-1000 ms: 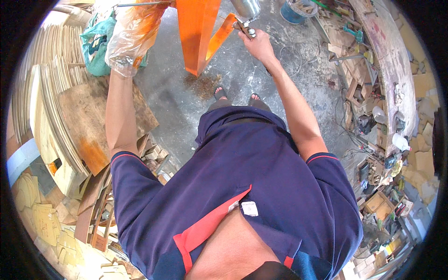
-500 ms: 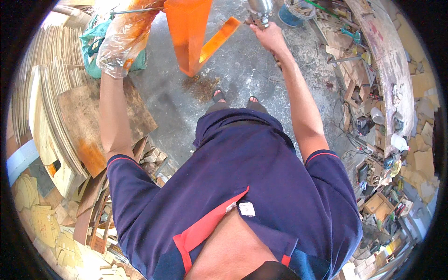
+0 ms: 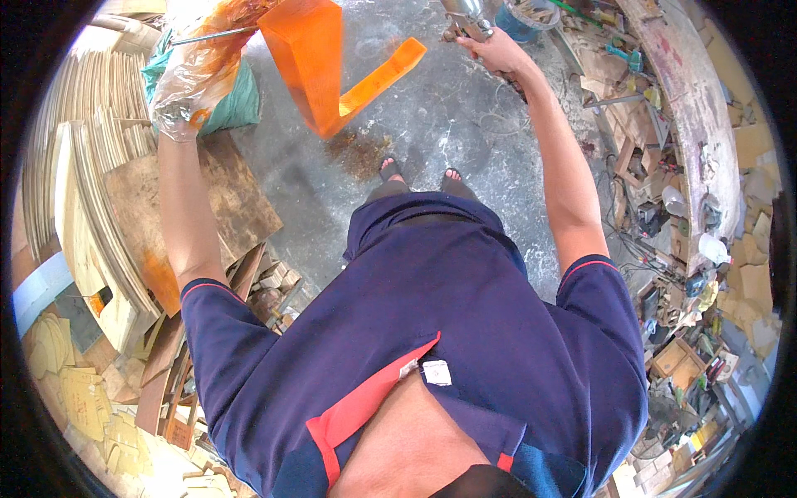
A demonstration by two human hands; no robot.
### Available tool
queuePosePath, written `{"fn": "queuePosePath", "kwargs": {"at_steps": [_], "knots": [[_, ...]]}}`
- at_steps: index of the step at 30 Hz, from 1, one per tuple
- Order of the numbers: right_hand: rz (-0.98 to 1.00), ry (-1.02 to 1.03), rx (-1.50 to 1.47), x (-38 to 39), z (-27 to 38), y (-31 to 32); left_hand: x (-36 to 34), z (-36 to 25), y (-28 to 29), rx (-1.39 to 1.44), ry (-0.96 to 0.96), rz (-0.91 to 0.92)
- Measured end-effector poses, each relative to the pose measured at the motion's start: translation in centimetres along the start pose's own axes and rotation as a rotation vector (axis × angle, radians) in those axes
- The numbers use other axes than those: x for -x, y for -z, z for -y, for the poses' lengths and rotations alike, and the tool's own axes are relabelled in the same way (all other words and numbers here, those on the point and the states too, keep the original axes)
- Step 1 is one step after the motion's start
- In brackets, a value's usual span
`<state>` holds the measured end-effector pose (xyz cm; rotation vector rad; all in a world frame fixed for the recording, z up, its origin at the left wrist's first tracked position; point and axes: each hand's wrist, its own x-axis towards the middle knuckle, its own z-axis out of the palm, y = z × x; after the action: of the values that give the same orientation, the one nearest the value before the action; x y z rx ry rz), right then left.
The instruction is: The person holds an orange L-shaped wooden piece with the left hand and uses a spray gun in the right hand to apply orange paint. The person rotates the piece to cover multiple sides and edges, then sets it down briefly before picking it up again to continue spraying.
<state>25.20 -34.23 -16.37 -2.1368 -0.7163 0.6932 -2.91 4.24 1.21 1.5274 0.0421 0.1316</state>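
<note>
Orange angled piece (image 3: 305, 62) hangs at the far side, left of the middle, above the grey floor (image 3: 498, 166) and beside my left hand (image 3: 209, 65), which sits inside an orange-stained plastic bag (image 3: 176, 116) with a thin rod (image 3: 214, 36) across it, so I cannot tell whether those fingers are clamped or apart. To the right, well apart from the piece, my right hand (image 3: 501, 53) has its fingers wrapped around a silver spray gun (image 3: 467, 12), near a blue bucket (image 3: 518, 30).

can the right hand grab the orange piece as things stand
Probably not for gripping: the right hand holds a metal spray gun, though no obstacle shows between that and the orange piece.
</note>
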Motion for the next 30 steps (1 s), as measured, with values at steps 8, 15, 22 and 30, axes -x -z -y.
{"fn": "queuePosePath", "kwargs": {"at_steps": [8,15,22,30], "knots": [[0.063,0.062,-0.072,1.4,-0.7,1.3,-1.1,-0.8,0.6,0.082,0.049,0.030],[-0.187,-0.039,-0.114,1.4,1.3,0.3,-1.1,-1.8,-0.6,0.030,0.043,0.002],[-0.158,-0.071,-0.071,6.0,3.1,-4.1,-1.3,-2.3,-1.8,-0.005,0.041,-0.039],[-0.075,-0.069,-0.140,8.4,3.7,-8.4,-1.6,-2.5,-2.8,-0.026,0.040,-0.085]]}}
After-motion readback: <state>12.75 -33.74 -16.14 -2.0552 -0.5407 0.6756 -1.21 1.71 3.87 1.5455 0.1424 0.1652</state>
